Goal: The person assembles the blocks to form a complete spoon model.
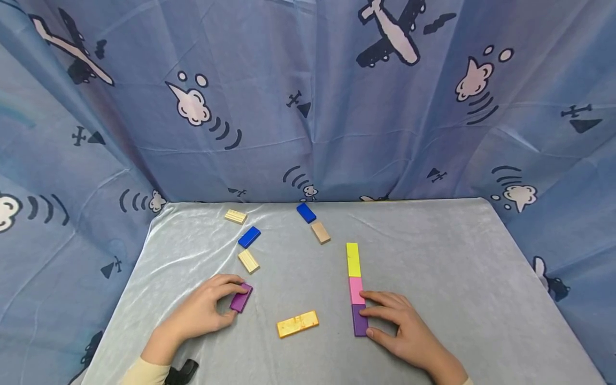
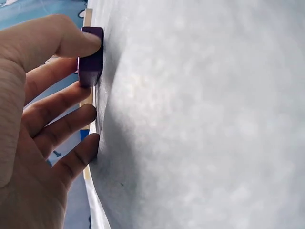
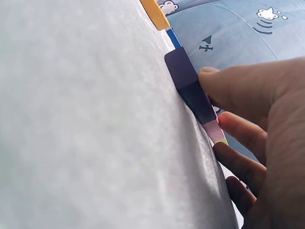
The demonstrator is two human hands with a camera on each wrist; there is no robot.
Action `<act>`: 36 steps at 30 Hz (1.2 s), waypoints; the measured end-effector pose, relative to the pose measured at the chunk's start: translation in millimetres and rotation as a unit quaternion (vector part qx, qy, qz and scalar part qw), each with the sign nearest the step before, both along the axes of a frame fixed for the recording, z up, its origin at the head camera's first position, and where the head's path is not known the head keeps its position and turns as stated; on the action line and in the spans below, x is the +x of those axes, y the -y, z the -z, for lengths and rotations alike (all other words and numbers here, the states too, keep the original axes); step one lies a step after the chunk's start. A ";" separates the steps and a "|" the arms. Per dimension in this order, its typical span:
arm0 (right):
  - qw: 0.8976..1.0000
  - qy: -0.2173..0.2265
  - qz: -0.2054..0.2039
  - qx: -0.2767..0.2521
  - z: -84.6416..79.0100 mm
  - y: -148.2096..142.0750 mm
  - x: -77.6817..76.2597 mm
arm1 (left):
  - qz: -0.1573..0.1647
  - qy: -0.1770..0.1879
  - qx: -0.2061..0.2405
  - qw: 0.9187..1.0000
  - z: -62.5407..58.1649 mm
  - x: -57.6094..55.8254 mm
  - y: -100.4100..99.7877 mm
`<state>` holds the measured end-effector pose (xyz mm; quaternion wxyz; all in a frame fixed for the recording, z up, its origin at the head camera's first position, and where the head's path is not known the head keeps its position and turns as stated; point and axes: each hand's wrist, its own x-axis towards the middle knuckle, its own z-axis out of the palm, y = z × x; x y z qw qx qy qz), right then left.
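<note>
My left hand [image 1: 209, 305] pinches a magenta-purple block [image 1: 241, 298] between thumb and fingers at the left of the table; the left wrist view shows the thumb on the block's near end. On the right, a dark purple block [image 1: 360, 321], a pink block [image 1: 355, 290] and a yellow block [image 1: 353, 259] stand end to end in a straight row. Along the right side of that row lies my right hand [image 1: 409, 334], thumb and fingertips against the purple and pink blocks, fingers fairly straight. Between the hands lies a marbled golden-yellow block [image 1: 297, 324].
Farther back lie two blue blocks [image 1: 249, 237], two pale striped wooden blocks [image 1: 248, 261] and a tan block [image 1: 320, 232]. A grey velvety cloth [image 1: 457, 256] covers the table. Behind it hangs a blue curtain [image 1: 269, 80] with airplane prints. A black object [image 1: 183, 371] sits by the left wrist.
</note>
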<state>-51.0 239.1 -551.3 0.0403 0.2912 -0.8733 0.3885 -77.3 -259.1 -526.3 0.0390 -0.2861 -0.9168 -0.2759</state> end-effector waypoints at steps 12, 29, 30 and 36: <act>1.000 -0.001 -0.007 -0.007 0.9 0.1 -1.7 | -0.012 -0.019 0.010 1.000 1.3 0.2 -2.2; 1.000 0.003 -0.005 -0.003 0.8 -1.3 -2.0 | 0.003 0.002 -0.033 0.999 -1.8 -4.3 -0.1; 1.000 -0.002 -0.006 -0.003 0.7 -1.2 -2.2 | 0.004 0.007 -0.034 0.999 -2.3 -5.4 0.1; 1.000 0.004 -0.006 -0.002 0.4 -0.7 -2.6 | 0.016 0.037 -0.029 0.999 -7.5 -12.9 -0.6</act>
